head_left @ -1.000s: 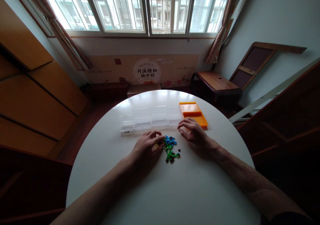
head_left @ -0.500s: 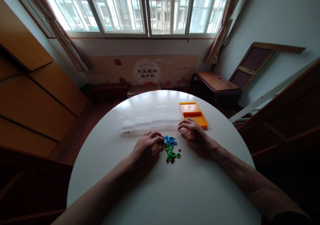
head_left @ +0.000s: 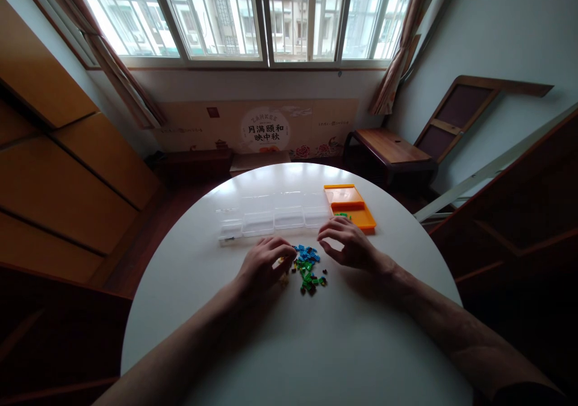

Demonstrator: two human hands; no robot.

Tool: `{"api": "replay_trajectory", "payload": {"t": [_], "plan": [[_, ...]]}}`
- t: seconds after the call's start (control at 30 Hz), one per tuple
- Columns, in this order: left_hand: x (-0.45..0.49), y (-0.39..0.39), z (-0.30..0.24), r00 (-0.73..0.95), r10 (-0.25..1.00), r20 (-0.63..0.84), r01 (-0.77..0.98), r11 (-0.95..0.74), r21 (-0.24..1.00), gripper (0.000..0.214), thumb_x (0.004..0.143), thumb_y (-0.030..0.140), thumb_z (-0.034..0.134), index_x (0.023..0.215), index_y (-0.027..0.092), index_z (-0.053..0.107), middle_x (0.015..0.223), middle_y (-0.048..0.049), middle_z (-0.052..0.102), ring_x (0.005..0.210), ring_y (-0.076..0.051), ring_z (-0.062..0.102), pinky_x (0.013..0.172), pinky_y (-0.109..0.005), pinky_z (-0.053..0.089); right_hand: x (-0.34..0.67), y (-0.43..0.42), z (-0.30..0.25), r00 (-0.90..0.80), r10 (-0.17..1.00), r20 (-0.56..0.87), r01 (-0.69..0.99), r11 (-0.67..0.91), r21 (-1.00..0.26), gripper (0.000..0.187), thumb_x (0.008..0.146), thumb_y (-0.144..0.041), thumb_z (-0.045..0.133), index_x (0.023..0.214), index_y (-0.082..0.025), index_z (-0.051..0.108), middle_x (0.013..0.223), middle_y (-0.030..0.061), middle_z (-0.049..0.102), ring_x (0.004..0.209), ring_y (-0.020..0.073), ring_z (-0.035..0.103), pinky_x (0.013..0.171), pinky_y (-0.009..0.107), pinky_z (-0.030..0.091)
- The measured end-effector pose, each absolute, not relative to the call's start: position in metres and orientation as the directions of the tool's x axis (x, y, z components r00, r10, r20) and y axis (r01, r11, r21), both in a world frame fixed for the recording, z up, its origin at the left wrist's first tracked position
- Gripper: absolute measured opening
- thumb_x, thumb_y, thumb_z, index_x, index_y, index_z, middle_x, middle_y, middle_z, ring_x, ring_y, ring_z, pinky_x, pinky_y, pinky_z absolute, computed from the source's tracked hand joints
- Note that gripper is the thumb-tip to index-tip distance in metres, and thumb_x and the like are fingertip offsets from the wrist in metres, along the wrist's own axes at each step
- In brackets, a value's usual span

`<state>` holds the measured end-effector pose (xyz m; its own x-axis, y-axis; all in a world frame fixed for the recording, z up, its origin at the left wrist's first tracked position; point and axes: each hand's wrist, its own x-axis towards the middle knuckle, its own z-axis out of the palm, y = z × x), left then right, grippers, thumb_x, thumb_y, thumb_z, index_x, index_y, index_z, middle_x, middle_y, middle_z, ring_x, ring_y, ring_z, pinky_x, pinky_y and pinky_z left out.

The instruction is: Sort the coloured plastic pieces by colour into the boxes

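Observation:
A small pile of blue, green and dark bricks [head_left: 308, 267] lies in the middle of the round white table [head_left: 316, 346]. My left hand [head_left: 262, 265] rests at the pile's left edge with its fingers curled in; what they pinch is too small to name. A yellowish brick [head_left: 284, 280] lies just below its fingertips. My right hand [head_left: 348, 244] hovers at the pile's upper right, its fingers curved and apart, holding nothing. Behind it sits an orange tray [head_left: 356, 210] with a green brick [head_left: 343, 215] on it.
A clear plastic compartment box [head_left: 271, 218] stands on the table behind the pile, left of the orange tray. Past the table are a wooden bench [head_left: 391, 147], wooden panels on the left and a window.
My right hand has drawn back from the orange tray toward the pile, uncovering a green brick on the tray. My left hand has stayed at the pile, fingers shifting slightly.

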<state>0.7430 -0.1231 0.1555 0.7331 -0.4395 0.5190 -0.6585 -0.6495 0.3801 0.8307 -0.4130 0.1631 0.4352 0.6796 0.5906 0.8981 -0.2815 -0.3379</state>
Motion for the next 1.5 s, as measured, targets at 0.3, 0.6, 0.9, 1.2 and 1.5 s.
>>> {"api": "replay_trajectory", "payload": {"t": [0.3,0.6,0.9,1.2,1.5], "plan": [[0.736,-0.142,0.158,0.852,-0.32,0.414,-0.516,-0.382,0.767,0.019,0.105,0.035,0.07,0.097,0.018,0.074,0.092,-0.0064,0.073,0.083,-0.017,0.067,0.08,-0.029,0.053,0.812,-0.392,0.158,0.154,0.733,0.662,0.986,-0.071,-0.151,0.019,0.101,-0.031,0.076,0.116,-0.023,0.067,0.105,0.004,0.079,0.092,0.0198,0.073,0.104,0.043,0.058],[0.736,-0.147,0.158,0.888,-0.315,0.335,-0.422,-0.271,0.865,0.027,0.104,0.041,0.072,0.099,0.015,0.077,0.093,-0.0088,0.073,0.083,-0.017,0.066,0.079,-0.029,0.054,0.814,-0.394,0.154,0.095,0.709,0.698,0.995,-0.071,-0.063,0.015,0.103,-0.023,0.074,0.116,-0.024,0.069,0.105,0.0009,0.082,0.089,0.0169,0.075,0.107,0.04,0.057],[0.734,-0.149,0.158,0.847,-0.312,0.43,-0.513,-0.27,0.815,0.02,0.103,0.035,0.074,0.103,0.017,0.082,0.095,-0.0101,0.076,0.083,-0.018,0.071,0.078,-0.03,0.057,0.811,-0.395,0.162,0.116,0.697,0.708,0.993,-0.082,-0.082,0.011,0.102,-0.027,0.073,0.112,-0.025,0.07,0.099,0.0013,0.083,0.085,0.0182,0.076,0.101,0.042,0.06],[0.736,-0.137,0.157,0.754,-0.389,0.529,-0.64,-0.614,0.461,0.011,0.104,0.028,0.069,0.105,0.024,0.08,0.099,-0.0064,0.08,0.09,-0.019,0.074,0.089,-0.036,0.054,0.837,-0.417,0.165,0.361,0.585,0.727,0.927,-0.309,-0.212,0.002,0.099,-0.025,0.075,0.1,-0.027,0.074,0.094,0.0009,0.081,0.086,0.0211,0.074,0.103,0.045,0.056],[0.74,-0.129,0.149,0.719,-0.471,0.51,-0.676,-0.644,0.359,0.012,0.096,0.021,0.071,0.104,0.026,0.077,0.104,-0.0033,0.08,0.095,-0.02,0.076,0.089,-0.036,0.052,0.885,-0.452,0.136,0.746,0.306,0.591,0.632,-0.605,-0.484,0.009,0.096,-0.033,0.073,0.093,-0.025,0.074,0.094,0.0045,0.081,0.092,0.028,0.074,0.095,0.045,0.055]]}}
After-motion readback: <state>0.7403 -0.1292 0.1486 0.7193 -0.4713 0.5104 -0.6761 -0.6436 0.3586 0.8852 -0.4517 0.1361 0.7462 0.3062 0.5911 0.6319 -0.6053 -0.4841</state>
